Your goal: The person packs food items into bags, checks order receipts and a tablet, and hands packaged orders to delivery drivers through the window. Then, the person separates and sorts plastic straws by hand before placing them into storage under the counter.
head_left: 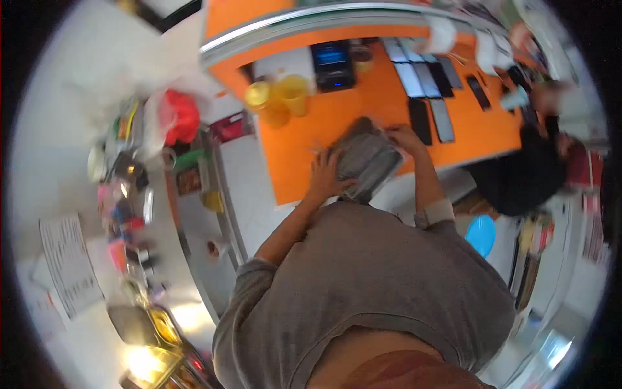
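At the front edge of the orange table, a dark grey bundle (pixel 366 159) in what looks like clear, shiny plastic lies close against my body. My left hand (pixel 326 175) rests on its left side with the fingers spread. My right hand (pixel 405 139) is at its upper right corner, fingers bent in and seeming to pinch the edge. Motion blur hides the finer detail of the bundle, and its underside cannot be seen.
Several phones (pixel 442 120) lie in rows on the orange table (pixel 291 185). Yellow cups (pixel 293 94) and a black device with a lit screen (pixel 332 65) stand farther back. A person in black (pixel 518 172) is at the right. A cluttered counter (pixel 184 285) runs along the left.
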A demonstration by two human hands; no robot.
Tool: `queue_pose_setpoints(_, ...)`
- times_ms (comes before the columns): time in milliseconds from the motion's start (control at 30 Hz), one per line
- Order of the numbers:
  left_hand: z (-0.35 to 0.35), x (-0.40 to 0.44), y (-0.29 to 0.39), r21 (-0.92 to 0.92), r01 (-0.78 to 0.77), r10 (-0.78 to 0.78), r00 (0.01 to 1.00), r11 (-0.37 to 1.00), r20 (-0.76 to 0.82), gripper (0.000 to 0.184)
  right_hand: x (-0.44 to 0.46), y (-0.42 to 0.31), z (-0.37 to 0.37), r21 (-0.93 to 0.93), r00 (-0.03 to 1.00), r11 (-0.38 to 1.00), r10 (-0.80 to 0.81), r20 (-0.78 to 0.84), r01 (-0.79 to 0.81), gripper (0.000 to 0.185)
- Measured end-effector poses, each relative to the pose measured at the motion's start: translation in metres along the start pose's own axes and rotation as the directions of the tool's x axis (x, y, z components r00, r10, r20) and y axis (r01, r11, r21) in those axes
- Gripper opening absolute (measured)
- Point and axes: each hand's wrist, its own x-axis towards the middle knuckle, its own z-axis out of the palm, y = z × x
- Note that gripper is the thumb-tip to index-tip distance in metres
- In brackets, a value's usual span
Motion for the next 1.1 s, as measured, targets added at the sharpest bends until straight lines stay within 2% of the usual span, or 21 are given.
queue_pose_setpoints(100,-0.014,0.046,0.002,-0.154,0.258,-0.228,0.955,0.954,0.191,0.099,-0.011,-0.025,0.002,0.033,0.995,0.995,-0.095,0.041,0.094,0.032)
queue_pose_setpoints(200,0.017,0.096,-0.025,-0.53,0.267,-0.199,0.963,0.805,0.184,0.099,-0.037,-0.065,0.008,0.096,0.978,0.98,-0.181,0.103,0.172,0.035)
queue_pose_setpoints(267,0.023,0.124,-0.032,-0.642,0.347,-0.097,0.915,0.684,0.392,0.094,-0.046,-0.076,0.01,0.116,0.949,0.956,-0.285,0.137,0.27,0.035)
queue_pose_setpoints(300,0.025,0.13,-0.034,-0.682,0.396,-0.029,0.875,0.615,0.482,0.091,-0.05,-0.081,0.012,0.015,0.954,0.96,-0.278,0.113,0.278,0.034)
queue_pose_setpoints(367,0.022,0.127,-0.024,-0.752,0.354,0.033,0.895,0.556,0.446,0.084,-0.056,-0.086,0.011,-0.191,0.961,0.942,-0.268,0.063,0.275,0.032)
queue_pose_setpoints(400,0.02,0.125,-0.019,-0.784,0.331,0.064,0.903,0.525,0.424,0.081,-0.059,-0.085,0.01,-0.176,0.957,0.941,-0.285,0.053,0.29,0.034)
queue_pose_setpoints(500,0.012,0.113,0.009,-0.726,0.202,-0.003,0.964,0.658,0.265,0.062,-0.059,-0.074,0.007,-0.181,0.937,0.921,-0.347,0.025,0.346,0.042)
queue_pose_setpoints(567,0.019,0.109,0.018,-0.77,0.153,-0.012,0.983,0.619,0.185,0.055,-0.049,-0.064,0.008,-0.255,0.909,0.878,-0.417,0.005,0.404,0.048)
queue_pose_setpoints(667,0.035,0.106,0.015,-0.828,0.112,-0.071,0.994,0.549,0.087,0.054,-0.048,-0.079,0.006,-0.451,0.913,0.797,-0.39,0.124,0.402,0.048)
queue_pose_setpoints(767,0.044,0.104,0.006,-0.863,0.138,-0.177,0.983,0.486,0.057,0.052,-0.049,-0.099,0.012,-0.507,0.926,0.781,-0.362,0.108,0.365,0.048)
queue_pose_setpoints(800,0.043,0.104,0.003,-0.872,0.151,-0.214,0.975,0.465,0.054,0.051,-0.045,-0.097,0.012,-0.403,0.912,0.827,-0.406,0.053,0.392,0.046)
queue_pose_setpoints(900,0.035,0.101,0.007,-0.82,0.188,-0.282,0.959,0.54,0.034,0.056,-0.019,-0.079,0.014,-0.114,0.855,0.86,-0.509,-0.098,0.498,0.037)
queue_pose_setpoints(967,0.035,0.108,0.013,-0.497,-0.019,-0.195,0.907,0.867,-0.374,0.063,-0.007,-0.077,0.019,0.032,0.807,0.816,-0.564,-0.174,0.577,0.031)
queue_pose_setpoints(1000,0.034,0.114,0.016,-0.266,-0.08,-0.079,0.839,0.961,-0.538,0.066,-0.001,-0.076,0.018,0.036,0.815,0.822,-0.557,-0.158,0.569,0.031)
queue_pose_setpoints(1067,0.006,0.135,0.037,-0.159,-0.159,0.106,0.948,0.974,-0.3,0.065,0.002,-0.087,0.013,0.042,0.827,0.831,-0.546,-0.133,0.555,0.031)
queue_pose_setpoints(1100,-0.004,0.148,0.046,-0.113,-0.21,0.189,0.968,0.971,-0.167,0.065,0.002,-0.093,0.011,0.068,0.834,0.835,-0.535,-0.138,0.547,0.03)
